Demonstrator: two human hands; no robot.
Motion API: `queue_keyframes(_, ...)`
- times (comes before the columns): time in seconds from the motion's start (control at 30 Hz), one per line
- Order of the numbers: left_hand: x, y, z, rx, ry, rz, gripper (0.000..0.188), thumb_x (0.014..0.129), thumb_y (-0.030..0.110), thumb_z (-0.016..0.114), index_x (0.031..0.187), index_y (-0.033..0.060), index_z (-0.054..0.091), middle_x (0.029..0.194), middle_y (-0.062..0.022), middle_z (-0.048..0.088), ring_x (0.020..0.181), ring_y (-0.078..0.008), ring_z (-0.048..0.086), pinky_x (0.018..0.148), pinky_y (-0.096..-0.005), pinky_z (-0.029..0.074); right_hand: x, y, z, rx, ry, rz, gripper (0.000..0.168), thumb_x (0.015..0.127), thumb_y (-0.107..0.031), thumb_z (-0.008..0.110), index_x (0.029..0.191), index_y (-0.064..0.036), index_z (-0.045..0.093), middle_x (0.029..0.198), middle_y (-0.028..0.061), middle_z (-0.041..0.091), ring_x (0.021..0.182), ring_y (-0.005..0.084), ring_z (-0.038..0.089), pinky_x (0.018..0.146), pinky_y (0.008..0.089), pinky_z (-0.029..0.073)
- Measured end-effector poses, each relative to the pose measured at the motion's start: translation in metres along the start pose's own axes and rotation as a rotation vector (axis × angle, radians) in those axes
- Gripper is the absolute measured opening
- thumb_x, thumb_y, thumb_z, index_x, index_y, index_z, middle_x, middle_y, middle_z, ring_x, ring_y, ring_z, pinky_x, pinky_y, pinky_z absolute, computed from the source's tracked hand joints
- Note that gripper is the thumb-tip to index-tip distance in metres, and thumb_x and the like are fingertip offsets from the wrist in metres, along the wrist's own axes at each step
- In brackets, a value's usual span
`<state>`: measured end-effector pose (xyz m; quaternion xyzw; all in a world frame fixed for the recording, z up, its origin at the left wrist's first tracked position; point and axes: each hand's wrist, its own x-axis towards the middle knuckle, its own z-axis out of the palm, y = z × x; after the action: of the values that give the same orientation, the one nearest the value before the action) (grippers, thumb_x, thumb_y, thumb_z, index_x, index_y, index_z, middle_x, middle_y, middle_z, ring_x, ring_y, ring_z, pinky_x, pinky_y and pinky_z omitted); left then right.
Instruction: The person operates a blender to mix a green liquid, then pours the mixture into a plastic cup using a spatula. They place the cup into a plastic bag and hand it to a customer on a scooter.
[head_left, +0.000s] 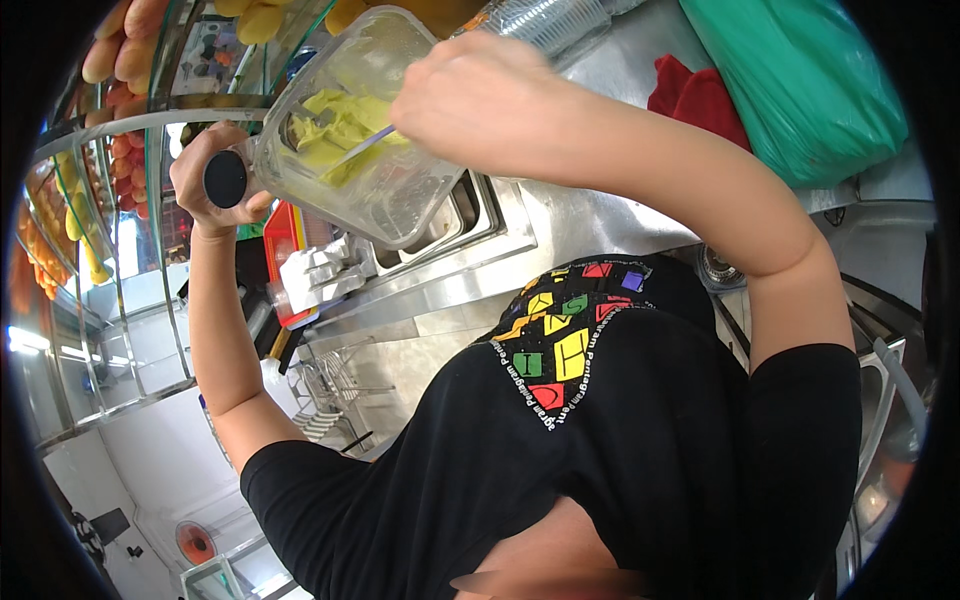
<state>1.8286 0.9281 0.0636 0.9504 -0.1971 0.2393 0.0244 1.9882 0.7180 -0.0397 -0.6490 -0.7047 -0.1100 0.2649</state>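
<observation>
A clear square-sided jug (405, 202), which looks like a blender jar, is tilted with its open mouth towards me. Thick yellow-green pulp (345, 124) lies inside and clings to its walls. At the jug's left side my left hand (214, 176) is closed round its handle, which shows a round black end. My right hand (472, 105), slightly blurred, is over the jug's right edge and grips a thin utensil with a purple shaft (371, 141). The utensil reaches into the pulp; the shape of its tip is unclear.
Below the jug, metal pans (469, 202) are set in a steel counter (600, 217). A green plastic bag (810, 90), a red cloth (694, 101) and stacked clear plastic cups or lids (544, 30) are on the right and top. Glass shelves with fruit (135, 45) stand left, above a red tray (283, 232).
</observation>
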Motion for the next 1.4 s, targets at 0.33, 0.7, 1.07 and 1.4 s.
queue_keyframes(0.33, 0.027, 0.015, 0.002, 0.116, -0.172, 0.009, 0.05, 0.058, 0.042, 0.077, 0.072, -0.0003, 0.054, 0.063, -0.0085, 0.053, 0.053, -0.0208, 0.052, 0.052, -0.0276, 0.044, -0.007, -0.012, 0.022, 0.093, -0.008, 0.085, 0.011, 0.071, -0.009, 0.056, 0.07, -0.003, 0.065, 0.066, 0.014, 0.063, 0.064, 0.0256, 0.065, 0.057, 0.0353, 0.052)
queue_keyframes(0.7, 0.052, 0.02, 0.007, 0.139, -0.314, 0.088, 0.049, 0.054, 0.039, 0.08, 0.071, 0.0026, 0.053, 0.059, -0.0072, 0.05, 0.05, -0.0228, 0.051, 0.047, -0.0301, 0.043, 0.003, 0.008, 0.021, -0.064, 0.035, 0.142, 0.014, 0.073, -0.011, 0.056, 0.079, -0.002, 0.065, 0.074, 0.0137, 0.065, 0.071, 0.0285, 0.065, 0.061, 0.0374, 0.053)
queue_keyframes(1.07, 0.04, 0.024, 0.013, 0.194, -0.373, 0.04, 0.047, 0.052, 0.036, 0.082, 0.067, 0.0053, 0.049, 0.055, -0.0064, 0.048, 0.049, -0.0236, 0.052, 0.047, -0.0317, 0.044, -0.031, -0.018, -0.003, 0.217, -0.09, 0.127, 0.02, 0.076, -0.022, 0.062, 0.077, -0.003, 0.066, 0.072, 0.0106, 0.065, 0.07, 0.0285, 0.065, 0.058, 0.0358, 0.052)
queue_keyframes(1.4, 0.041, 0.024, 0.018, 0.155, -0.374, 0.017, 0.043, 0.053, 0.032, 0.081, 0.066, 0.0047, 0.051, 0.057, -0.007, 0.05, 0.049, -0.0235, 0.053, 0.048, -0.0313, 0.044, -0.034, 0.007, 0.017, 0.178, -0.014, 0.205, 0.025, 0.073, -0.003, 0.051, 0.094, -0.002, 0.064, 0.07, 0.0177, 0.063, 0.067, 0.0319, 0.065, 0.06, 0.0404, 0.053)
